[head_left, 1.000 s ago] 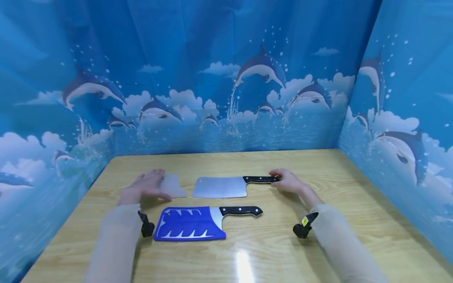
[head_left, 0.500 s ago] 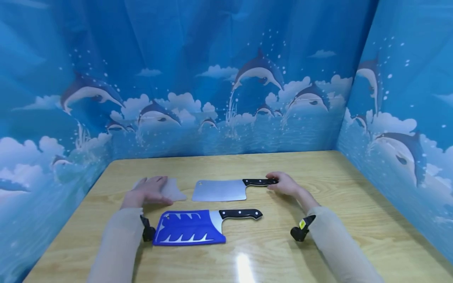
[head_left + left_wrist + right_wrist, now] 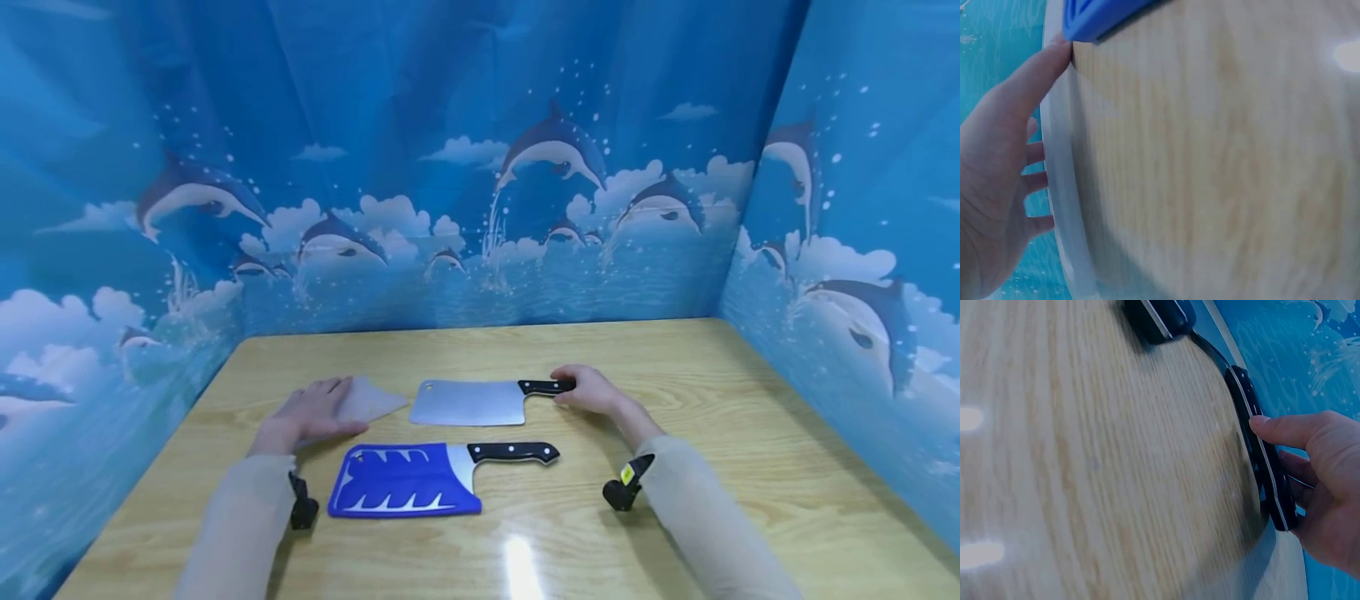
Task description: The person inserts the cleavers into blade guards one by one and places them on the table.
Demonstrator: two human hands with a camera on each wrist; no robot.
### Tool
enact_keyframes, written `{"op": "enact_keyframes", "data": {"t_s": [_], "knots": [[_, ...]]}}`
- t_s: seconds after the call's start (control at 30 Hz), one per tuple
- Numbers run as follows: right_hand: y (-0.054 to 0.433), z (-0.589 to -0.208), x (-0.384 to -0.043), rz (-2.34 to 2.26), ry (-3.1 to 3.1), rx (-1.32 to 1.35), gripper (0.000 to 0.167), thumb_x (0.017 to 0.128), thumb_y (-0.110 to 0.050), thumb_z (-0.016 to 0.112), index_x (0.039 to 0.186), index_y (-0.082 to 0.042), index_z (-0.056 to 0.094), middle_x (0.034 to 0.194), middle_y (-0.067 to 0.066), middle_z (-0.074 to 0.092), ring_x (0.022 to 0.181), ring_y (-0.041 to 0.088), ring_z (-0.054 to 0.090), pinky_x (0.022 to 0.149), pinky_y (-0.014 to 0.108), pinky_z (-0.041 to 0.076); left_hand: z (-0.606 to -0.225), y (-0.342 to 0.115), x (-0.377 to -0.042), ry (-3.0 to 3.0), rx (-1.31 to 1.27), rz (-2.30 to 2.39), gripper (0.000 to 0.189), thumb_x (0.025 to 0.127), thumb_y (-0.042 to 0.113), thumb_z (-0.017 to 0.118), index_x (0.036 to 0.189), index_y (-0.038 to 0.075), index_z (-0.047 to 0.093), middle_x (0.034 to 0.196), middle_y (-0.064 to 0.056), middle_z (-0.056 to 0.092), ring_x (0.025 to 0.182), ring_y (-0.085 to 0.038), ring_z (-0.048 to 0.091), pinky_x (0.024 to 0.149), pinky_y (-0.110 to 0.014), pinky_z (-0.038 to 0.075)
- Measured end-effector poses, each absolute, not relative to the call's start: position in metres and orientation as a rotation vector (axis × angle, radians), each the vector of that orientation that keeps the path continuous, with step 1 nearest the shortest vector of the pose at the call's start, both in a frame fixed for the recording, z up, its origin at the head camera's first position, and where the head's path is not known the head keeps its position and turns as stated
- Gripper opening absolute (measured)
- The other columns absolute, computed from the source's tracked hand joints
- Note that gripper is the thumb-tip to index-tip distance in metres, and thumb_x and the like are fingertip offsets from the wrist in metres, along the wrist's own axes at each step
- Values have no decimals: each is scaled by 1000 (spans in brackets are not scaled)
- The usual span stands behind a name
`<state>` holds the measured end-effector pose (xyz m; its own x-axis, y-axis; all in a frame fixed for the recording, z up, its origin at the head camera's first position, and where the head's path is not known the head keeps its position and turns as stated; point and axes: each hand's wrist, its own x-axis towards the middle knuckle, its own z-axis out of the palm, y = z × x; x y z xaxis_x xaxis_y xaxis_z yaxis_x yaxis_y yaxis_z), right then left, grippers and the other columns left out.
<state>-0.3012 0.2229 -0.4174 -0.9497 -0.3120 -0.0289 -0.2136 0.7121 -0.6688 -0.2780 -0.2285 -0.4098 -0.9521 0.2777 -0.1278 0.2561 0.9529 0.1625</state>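
Two cleavers lie on the wooden table, both with black riveted handles pointing right. My right hand grips the handle end of the bare cleaver; in the right wrist view its thumb lies on one side of the black handle, fingers on the other. A translucent white blade cover is under my left hand, between thumb and fingers, its pointed corner toward the bare blade's left end. Part of the cover is hidden by that hand. Nearer to me lies the other cleaver, its blade inside a blue sheath.
The wooden table meets a blue dolphin-print curtain at the back and along both sides. Each wrist wears a small black camera, close to the sheathed cleaver on the left side.
The white cover has turned and shifted right under my left hand, its tip now near the bare blade. My right hand has slid slightly left along the handle. The sheathed cleaver stays put.
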Motion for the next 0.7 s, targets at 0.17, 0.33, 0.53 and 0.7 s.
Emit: {"op": "enact_keyframes", "data": {"t_s": [0.17,0.33,0.53,0.7], "knots": [[215,-416,-300,-1026,2788,-478,46,80,-6,66,123,6,54,123,23,54,117,37,46,100,47,35,-411,-228,-280,3000,437,243,103,76,66,57,139,-10,30,135,-33,35,122,-48,34,99,-58,29],[207,-416,-300,-1018,2798,-473,45,79,-6,67,121,5,55,121,22,55,115,36,48,99,47,36,-411,-237,-279,3004,361,328,109,70,62,67,137,-15,29,132,-37,35,120,-49,35,98,-57,32],[201,-415,-301,-1000,2815,-463,43,78,-7,69,119,5,58,119,21,56,113,36,50,98,46,37,-407,-247,-275,3085,304,388,113,63,53,76,137,-16,25,129,-37,33,114,-48,37,92,-58,36],[198,-415,-301,-896,2863,-508,41,77,-10,72,115,2,61,110,19,60,105,34,54,94,46,39,-396,-249,-269,3209,333,387,109,60,46,80,134,-16,29,120,-34,39,104,-44,41,84,-56,40]]}}
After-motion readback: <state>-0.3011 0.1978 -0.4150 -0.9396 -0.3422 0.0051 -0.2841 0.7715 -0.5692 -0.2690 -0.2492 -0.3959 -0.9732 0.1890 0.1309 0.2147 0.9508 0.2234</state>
